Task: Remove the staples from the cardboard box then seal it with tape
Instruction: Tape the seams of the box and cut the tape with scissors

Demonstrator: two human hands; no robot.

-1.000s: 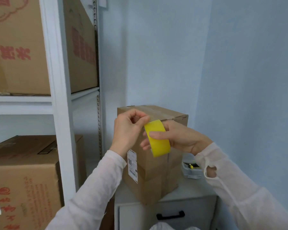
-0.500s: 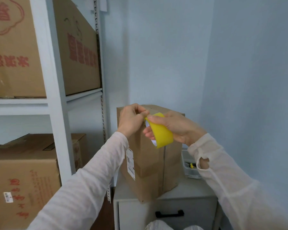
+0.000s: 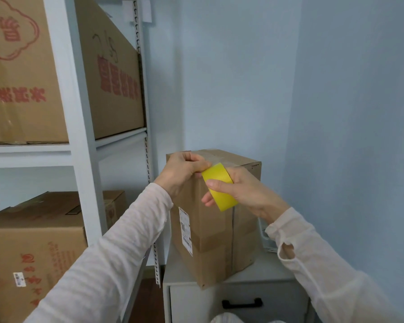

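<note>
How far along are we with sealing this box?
Done: no staples show on the box, though its top is barely visible. In hand: right hand holds the tape roll; left hand pinches its end by the top edge. Left: no yellow tape laid yet.

Tall cardboard box point(image 3: 210, 241) stands on the grey drawer cabinet point(image 3: 191, 304)

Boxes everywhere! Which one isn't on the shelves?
The tall plain box standing on the grey cabinet. The left hand and right hand hold yellow tape at its top; the other boxes carry red print.
</note>
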